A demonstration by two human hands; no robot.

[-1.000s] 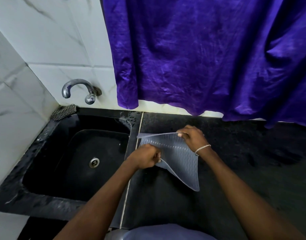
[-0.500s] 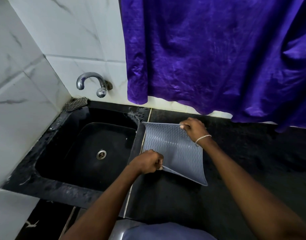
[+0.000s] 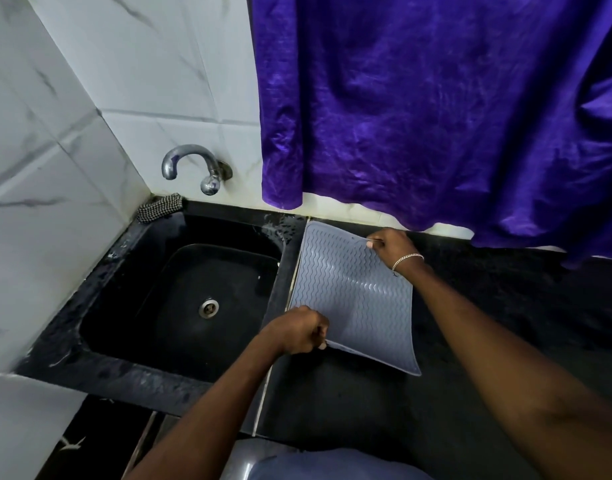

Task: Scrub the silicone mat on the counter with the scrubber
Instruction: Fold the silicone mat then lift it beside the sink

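A grey silicone mat [image 3: 349,292] with a wavy ribbed pattern is spread over the black counter [image 3: 470,341], just right of the sink. My left hand [image 3: 297,332] pinches its near left edge. My right hand [image 3: 391,245], with a bracelet at the wrist, pinches its far right edge. The mat's near right corner curls up slightly. A black-and-white checked scrubber [image 3: 159,207] lies at the sink's far left corner, beside the wall, away from both hands.
A black sink [image 3: 180,299] with a metal drain [image 3: 208,307] fills the left. A chrome tap [image 3: 193,166] juts from the white tiled wall. A purple curtain [image 3: 436,105] hangs over the counter's back edge.
The mat was folded and lifted between my hands; now it is opened out and lowered almost flat onto the counter. Both hands moved apart, keeping their hold on its edges.
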